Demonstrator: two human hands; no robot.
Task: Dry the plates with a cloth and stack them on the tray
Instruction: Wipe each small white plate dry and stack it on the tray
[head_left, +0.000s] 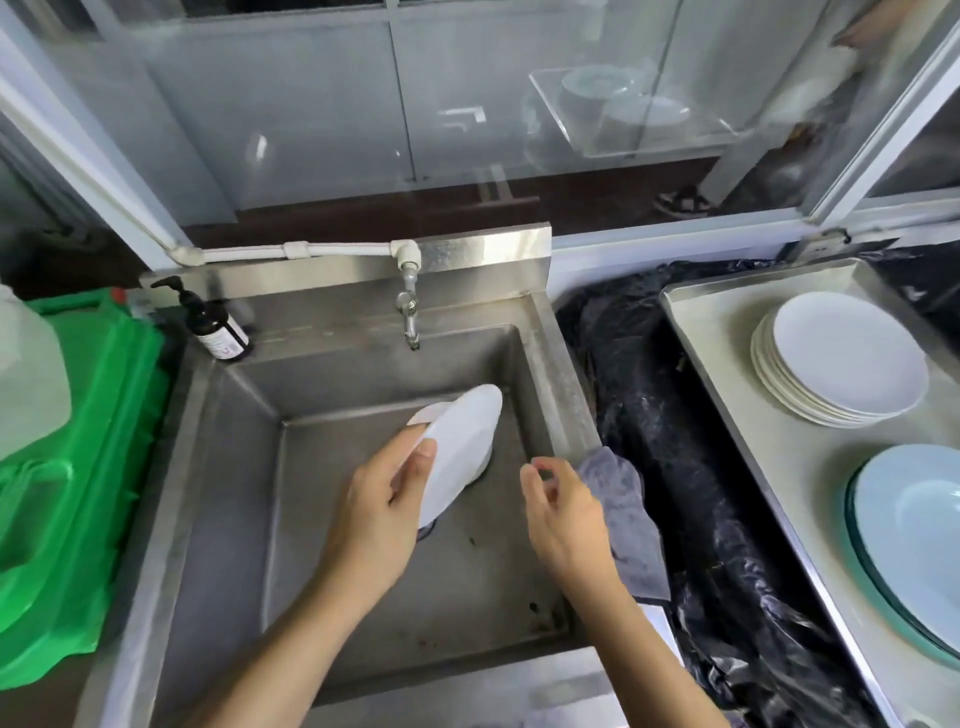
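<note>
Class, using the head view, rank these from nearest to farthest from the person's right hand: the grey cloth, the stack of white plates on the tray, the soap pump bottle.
From the right hand:
1. Grey cloth, right beside it on the sink edge.
2. Stack of white plates, on the tray to the right.
3. Soap pump bottle, at the sink's far left corner.

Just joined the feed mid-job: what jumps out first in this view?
The left hand grips a white plate tilted on edge over the steel sink, centre frame. The right hand hovers beside it, fingers loosely curled, with a grey cloth draped on the sink's right rim behind it. Far right, a stack of white plates sits on the metal tray.
</note>
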